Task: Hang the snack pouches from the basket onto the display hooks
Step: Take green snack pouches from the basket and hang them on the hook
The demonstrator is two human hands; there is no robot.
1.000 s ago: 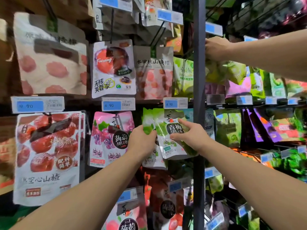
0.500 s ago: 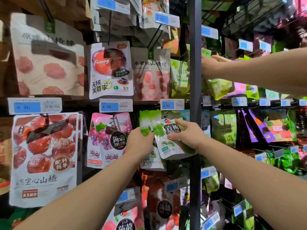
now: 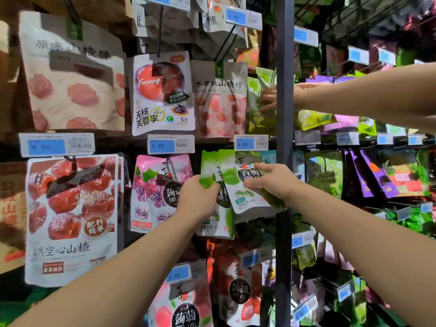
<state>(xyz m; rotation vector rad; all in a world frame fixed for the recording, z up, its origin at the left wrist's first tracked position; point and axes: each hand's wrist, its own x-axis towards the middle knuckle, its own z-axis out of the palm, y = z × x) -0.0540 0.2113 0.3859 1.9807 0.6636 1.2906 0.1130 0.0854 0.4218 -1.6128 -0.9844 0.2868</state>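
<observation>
Two green plum-jelly pouches hang under a 4.90 price tag point(image 3: 251, 142); the tag hides the hook. My left hand point(image 3: 198, 199) grips the rear green pouch point(image 3: 208, 161) at its left edge. The front green pouch point(image 3: 238, 197) tilts to the right, and my right hand point(image 3: 273, 182) pinches it at its middle, thumb below and fingers on the dark label. The two pouches overlap. No basket is in view.
A grey upright post point(image 3: 284, 114) runs just right of the pouches. Pink grape pouches point(image 3: 160, 192) hang to the left, and a big hawthorn bag point(image 3: 70, 220) farther left. Another person's arm point(image 3: 365, 95) reaches in from the right and holds a light green pouch point(image 3: 265, 79) one row up.
The other person's hand has moved left, down and behind the post with a light green pouch. My two hands stay on the green pouches, almost still.
</observation>
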